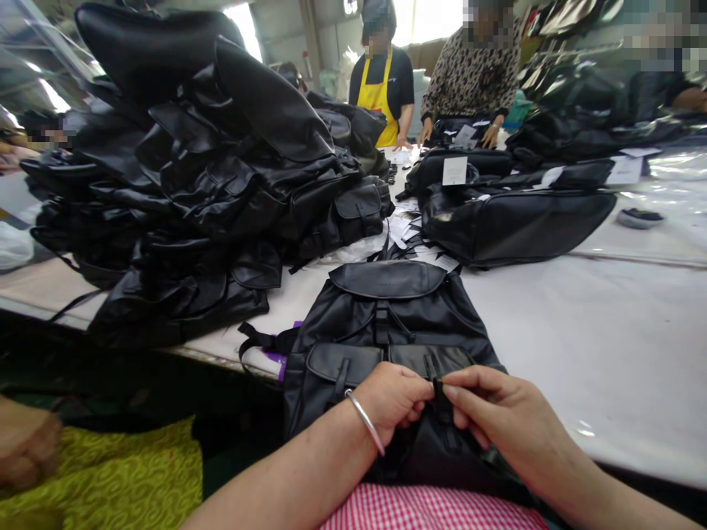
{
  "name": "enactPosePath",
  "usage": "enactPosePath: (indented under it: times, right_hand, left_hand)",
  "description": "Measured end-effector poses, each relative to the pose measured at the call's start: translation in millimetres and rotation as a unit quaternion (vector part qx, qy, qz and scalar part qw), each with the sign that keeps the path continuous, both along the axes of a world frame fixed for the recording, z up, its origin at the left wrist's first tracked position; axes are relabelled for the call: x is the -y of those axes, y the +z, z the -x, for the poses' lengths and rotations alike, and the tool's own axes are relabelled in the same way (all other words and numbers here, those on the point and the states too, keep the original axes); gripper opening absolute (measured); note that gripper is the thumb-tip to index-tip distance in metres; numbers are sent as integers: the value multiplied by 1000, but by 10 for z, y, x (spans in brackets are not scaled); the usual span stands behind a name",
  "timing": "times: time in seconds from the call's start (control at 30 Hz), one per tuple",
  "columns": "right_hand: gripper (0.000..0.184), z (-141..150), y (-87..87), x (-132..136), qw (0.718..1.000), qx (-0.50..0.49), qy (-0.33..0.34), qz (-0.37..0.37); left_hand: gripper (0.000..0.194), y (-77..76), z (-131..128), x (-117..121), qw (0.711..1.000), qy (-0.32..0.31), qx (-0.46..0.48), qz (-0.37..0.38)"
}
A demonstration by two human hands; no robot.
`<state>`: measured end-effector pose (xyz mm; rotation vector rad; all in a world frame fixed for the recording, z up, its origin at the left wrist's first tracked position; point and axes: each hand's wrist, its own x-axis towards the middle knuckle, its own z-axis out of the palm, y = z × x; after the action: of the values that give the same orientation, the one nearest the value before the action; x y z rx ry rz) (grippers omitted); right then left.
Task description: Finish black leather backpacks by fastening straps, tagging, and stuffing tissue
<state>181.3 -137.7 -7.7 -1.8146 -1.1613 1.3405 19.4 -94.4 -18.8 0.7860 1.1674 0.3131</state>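
Observation:
A black backpack (353, 316) lies in front of me, its top flap (389, 278) closed and its lower end hanging over the table edge against my checked clothing. Two flapped pockets sit on its front. At the right pocket, my left hand (395, 397) and my right hand (486, 401) meet with fingers pinched on the pocket strap (440, 401), one hand on each side of it. A silver bangle circles my left wrist. The exact state of the strap's fastening is hidden by my fingers.
A tall heap of black backpacks (221, 169) covers the table at left. More black bags (513, 221) and loose white tags (406, 228) lie ahead. Two people stand at the far side; another person's hand (25, 442) is at lower left. A dark ring-like item (639, 218) rests at right.

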Motion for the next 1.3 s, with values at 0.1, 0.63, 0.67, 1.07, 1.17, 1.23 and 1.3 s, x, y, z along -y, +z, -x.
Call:
enactPosePath:
  times: [0.1, 0.63, 0.67, 1.07, 1.17, 1.23, 1.3]
  right_hand:
    - [30, -36, -45, 32, 996, 44, 30, -72]
    - [28, -298, 75, -45, 869, 127, 303, -369]
    - [25, -294, 59, -48, 863, 125, 307, -381]
    - [24, -349, 79, 64, 837, 75, 404, -361]
    - [26, -335, 118, 38, 809, 122, 390, -422]
    - [28, -323, 108, 18, 780, 182, 362, -477]
    - [29, -325, 78, 8, 743, 249, 351, -512]
  left_hand:
    - [27, -2, -1, 1, 1000, 3, 3, -3]
    - [15, 46, -26, 7, 1000, 7, -15, -17]
    - [16, 53, -28, 6, 1000, 6, -16, -18]
    - [29, 2, -6, 19, 999, -19, 16, -20]
    - [30, 17, -8, 21, 1000, -15, 14, -21]
    - [29, 24, -11, 20, 1000, -13, 9, -27]
    - [27, 23, -13, 19, 999, -14, 1, -31]
